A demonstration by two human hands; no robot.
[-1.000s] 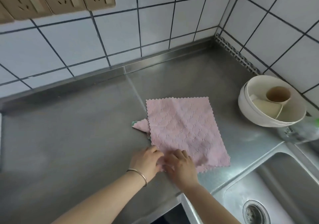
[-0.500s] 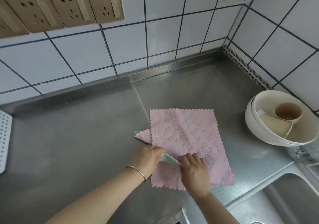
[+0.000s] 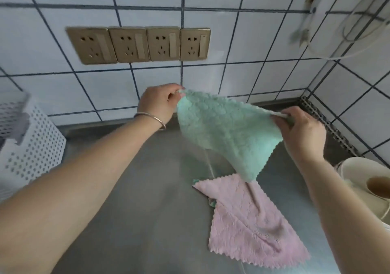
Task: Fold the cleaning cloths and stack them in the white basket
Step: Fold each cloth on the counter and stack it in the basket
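— Hands first, please: what are yours doing?

— My left hand [image 3: 158, 102] and right hand [image 3: 299, 133] are both raised above the steel bench [image 3: 135, 199]. Each grip is closed in a pinch on a top corner of a mint green cloth [image 3: 226, 130], left at the upper left corner, right at the upper right. A thin bracelet [image 3: 150, 119] sits on my left wrist.

— How does that cloth hang?

— It is stretched between my two hands and droops to a point. The lowest tip hangs just over the far edge of a pink cloth [image 3: 251, 223]; I cannot tell whether they touch.

— And the pink one?

— It lies flat and unfolded on the bench, nearer me and to the right. A sliver of green [image 3: 211, 203] peeks from under its left edge.

— Where is the basket?

— The white basket [image 3: 31, 147], perforated with round holes, stands at the far left of the bench, against the tiled wall [image 3: 232, 41] and well apart from both cloths.

— Anything else around?

— Four beige sockets [image 3: 139, 44] on the wall ahead, and cream bowls [image 3: 363, 189] holding a cup [image 3: 377, 186] at the right edge.
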